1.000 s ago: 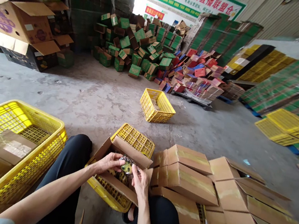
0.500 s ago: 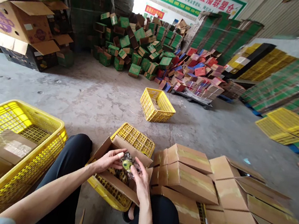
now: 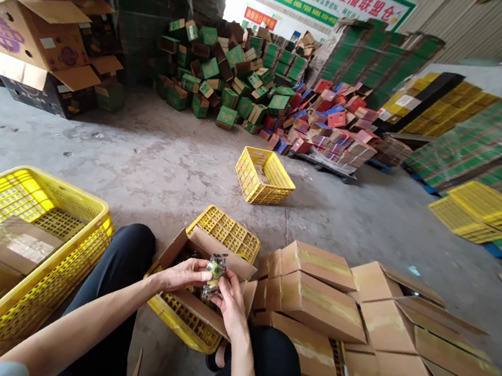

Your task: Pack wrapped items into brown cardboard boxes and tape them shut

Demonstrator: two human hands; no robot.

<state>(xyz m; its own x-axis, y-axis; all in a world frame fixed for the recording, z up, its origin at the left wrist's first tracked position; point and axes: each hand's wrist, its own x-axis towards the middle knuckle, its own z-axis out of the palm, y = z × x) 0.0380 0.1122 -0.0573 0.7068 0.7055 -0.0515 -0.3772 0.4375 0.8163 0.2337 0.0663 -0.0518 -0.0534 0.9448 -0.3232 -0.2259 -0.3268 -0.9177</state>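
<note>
Between my two hands is a small, rounded yellow-green item in clear plastic wrap, with dark spots or print; its exact kind is unclear. My left hand pinches its left side with thumb and fingers. From the right, the fingers of my right hand close on its other side. Below the hands lies an open cardboard box, flaps raised, resting on an upturned yellow plastic crate. Dark wrapped items show partly inside the box, mostly hidden by my hands.
A large yellow crate with cardboard boxes stands at my left. Several closed cardboard boxes are stacked to my right. Ahead on the floor sits another yellow crate. Green cartons and red ones lie heaped farther back.
The wrapped item has been turned from lying sideways to upright between my fingers. My right hand opened somewhat around it, then closed again. The boxes and crates have stayed put.
</note>
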